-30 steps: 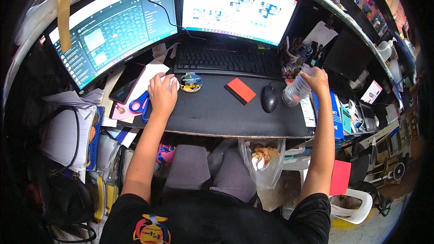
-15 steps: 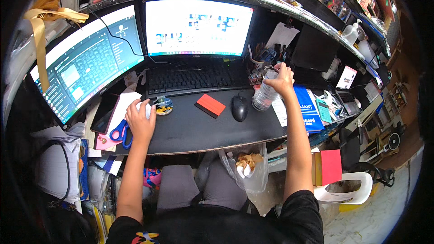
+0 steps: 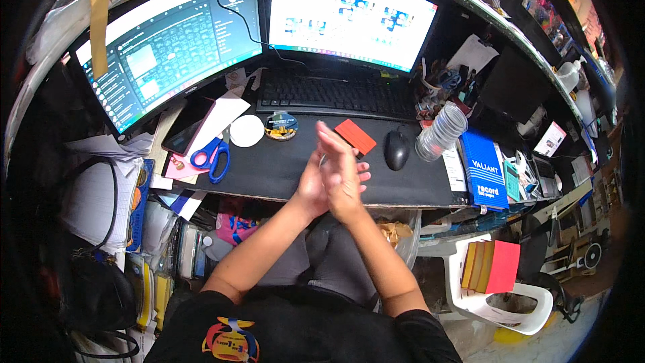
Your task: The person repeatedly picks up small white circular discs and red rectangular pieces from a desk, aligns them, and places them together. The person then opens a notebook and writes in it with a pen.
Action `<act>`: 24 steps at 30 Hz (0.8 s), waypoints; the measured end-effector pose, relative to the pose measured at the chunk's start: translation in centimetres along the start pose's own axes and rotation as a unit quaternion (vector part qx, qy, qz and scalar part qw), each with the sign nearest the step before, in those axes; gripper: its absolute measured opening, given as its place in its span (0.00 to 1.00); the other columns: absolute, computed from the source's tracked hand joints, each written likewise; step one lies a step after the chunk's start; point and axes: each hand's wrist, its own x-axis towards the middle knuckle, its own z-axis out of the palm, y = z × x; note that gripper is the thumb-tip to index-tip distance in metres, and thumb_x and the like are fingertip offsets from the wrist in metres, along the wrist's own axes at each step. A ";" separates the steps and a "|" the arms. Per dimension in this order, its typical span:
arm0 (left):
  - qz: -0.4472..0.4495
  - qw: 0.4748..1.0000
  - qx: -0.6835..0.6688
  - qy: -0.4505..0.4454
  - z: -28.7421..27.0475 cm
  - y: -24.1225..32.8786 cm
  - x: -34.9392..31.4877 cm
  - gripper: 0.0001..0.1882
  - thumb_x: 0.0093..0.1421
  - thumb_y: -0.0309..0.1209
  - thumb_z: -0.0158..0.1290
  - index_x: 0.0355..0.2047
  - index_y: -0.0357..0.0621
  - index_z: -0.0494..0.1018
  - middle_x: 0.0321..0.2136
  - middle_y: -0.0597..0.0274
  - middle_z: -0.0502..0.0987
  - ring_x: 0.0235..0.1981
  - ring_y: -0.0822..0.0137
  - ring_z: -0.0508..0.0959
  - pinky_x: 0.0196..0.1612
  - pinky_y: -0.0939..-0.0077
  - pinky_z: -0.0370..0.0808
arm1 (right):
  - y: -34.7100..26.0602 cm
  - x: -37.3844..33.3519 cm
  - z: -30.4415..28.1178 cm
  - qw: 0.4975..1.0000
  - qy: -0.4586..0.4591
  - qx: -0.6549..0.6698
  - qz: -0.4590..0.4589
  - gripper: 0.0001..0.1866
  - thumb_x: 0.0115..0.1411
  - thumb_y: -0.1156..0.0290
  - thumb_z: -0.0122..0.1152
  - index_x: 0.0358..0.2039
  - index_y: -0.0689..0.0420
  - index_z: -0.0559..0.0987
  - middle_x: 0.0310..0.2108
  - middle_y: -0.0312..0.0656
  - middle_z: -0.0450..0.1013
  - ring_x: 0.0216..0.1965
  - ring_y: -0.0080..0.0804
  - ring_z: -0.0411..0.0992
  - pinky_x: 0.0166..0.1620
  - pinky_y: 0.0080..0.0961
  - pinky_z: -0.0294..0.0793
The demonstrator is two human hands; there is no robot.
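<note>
Fingers (image 3: 336, 142) of the left hand (image 3: 309, 185) and right hand (image 3: 341, 180) press together mid-frame; whether they enclose anything, I cannot tell. Beyond, at upper centre, lies a black keyboard (image 3: 316, 94); right of centre, a clear ridged cylinder (image 3: 441, 132). Just beside the fingertips lies a red-and-black rectangular block (image 3: 357, 136), then a black mouse (image 3: 397, 150).

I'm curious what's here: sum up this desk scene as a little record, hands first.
Left hand: against right hand, over desk; grip unclear
Right hand: fingers extended; no held object visible
Nearest: red rectangular piece
Left side: blue-handled scissors, white disc, round badge
Right side: black mouse, clear ridged cylinder, blue record book
Behind: keyboard, two lit monitors
</note>
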 end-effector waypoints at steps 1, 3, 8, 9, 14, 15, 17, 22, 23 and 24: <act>-0.017 0.999 0.018 0.024 0.1 -0.3 -0.2 0.40 0.63 0.63 0.33 0.58 0.40 0.61 0.53 0.38 0.68 0.54 0.45 0.71 0.55 0.47 0.69 | 0.3 0.3 0.7 0.995 0.016 0.095 0.016 0.42 0.60 0.40 0.51 0.62 0.62 0.59 0.63 0.54 0.54 0.67 0.49 0.50 0.66 0.49 0.47; 0.029 0.999 0.021 0.023 0.0 -0.5 -0.8 0.40 0.63 0.62 0.31 0.58 0.38 0.61 0.50 0.39 0.70 0.53 0.45 0.72 0.56 0.49 0.69 | 0.9 1.4 1.0 0.967 0.005 0.249 0.043 0.42 0.63 0.40 0.44 0.63 0.63 0.56 0.65 0.53 0.52 0.68 0.48 0.48 0.67 0.48 0.46; 0.039 0.990 0.078 0.112 -1.4 -1.3 -1.9 0.37 0.64 0.58 0.34 0.58 0.36 0.62 0.48 0.40 0.72 0.52 0.50 0.74 0.57 0.53 0.69 | 0.6 2.1 1.1 0.993 0.087 0.061 0.047 0.33 0.67 0.47 0.42 0.60 0.62 0.60 0.64 0.51 0.56 0.67 0.44 0.52 0.67 0.41 0.48; 0.042 0.995 0.081 0.041 -1.9 -1.5 -1.9 0.37 0.64 0.58 0.34 0.58 0.36 0.62 0.48 0.39 0.72 0.52 0.50 0.73 0.58 0.53 0.68 | 0.5 1.8 1.4 0.998 0.038 -0.039 0.028 0.33 0.66 0.48 0.44 0.60 0.61 0.63 0.63 0.52 0.58 0.67 0.46 0.53 0.67 0.42 0.50; 0.021 0.996 0.060 0.062 -2.7 -0.7 -2.8 0.39 0.65 0.60 0.33 0.59 0.35 0.58 0.51 0.36 0.69 0.56 0.40 0.68 0.59 0.45 0.66 | 1.7 -1.0 2.6 0.959 -0.161 -0.229 -0.045 0.41 0.61 0.43 0.46 0.64 0.62 0.59 0.65 0.57 0.54 0.68 0.56 0.49 0.67 0.53 0.43; 0.123 0.991 -0.023 -0.036 -2.4 -0.2 -3.3 0.38 0.65 0.59 0.33 0.59 0.37 0.60 0.52 0.41 0.69 0.58 0.44 0.68 0.59 0.48 0.66 | 2.3 -1.6 2.2 0.930 -0.152 -0.334 -0.029 0.41 0.61 0.43 0.46 0.65 0.63 0.58 0.65 0.58 0.53 0.68 0.57 0.47 0.67 0.55 0.42; 0.155 0.962 0.107 0.196 -1.8 1.8 -4.1 0.36 0.65 0.60 0.33 0.54 0.39 0.65 0.49 0.47 0.73 0.48 0.53 0.77 0.53 0.56 0.73 | 3.1 -3.4 1.4 0.917 -0.123 -0.380 0.017 0.43 0.60 0.45 0.49 0.66 0.63 0.53 0.66 0.60 0.50 0.69 0.57 0.43 0.66 0.57 0.42; 0.150 0.945 0.176 0.230 -1.3 7.0 -5.2 0.39 0.64 0.62 0.28 0.49 0.39 0.68 0.43 0.44 0.76 0.46 0.52 0.78 0.45 0.58 0.78 | -0.1 -8.0 -3.0 0.817 -0.199 -0.506 0.193 0.48 0.56 0.39 0.53 0.66 0.61 0.55 0.67 0.57 0.47 0.69 0.53 0.43 0.66 0.59 0.41; 0.117 0.953 0.165 0.227 -1.4 7.1 -5.3 0.38 0.64 0.62 0.29 0.51 0.39 0.68 0.44 0.43 0.76 0.46 0.52 0.78 0.45 0.58 0.78 | -1.7 -8.6 -4.9 0.762 -0.157 -0.558 0.288 0.49 0.56 0.37 0.52 0.66 0.60 0.54 0.68 0.57 0.45 0.70 0.54 0.40 0.66 0.60 0.38; 0.099 0.962 0.163 0.195 -1.6 7.0 -5.2 0.38 0.64 0.61 0.30 0.52 0.39 0.67 0.45 0.43 0.75 0.46 0.51 0.78 0.44 0.58 0.78 | -2.9 -8.7 -6.7 0.682 -0.127 -0.614 0.375 0.51 0.56 0.36 0.51 0.66 0.65 0.53 0.67 0.61 0.46 0.70 0.58 0.38 0.65 0.62 0.35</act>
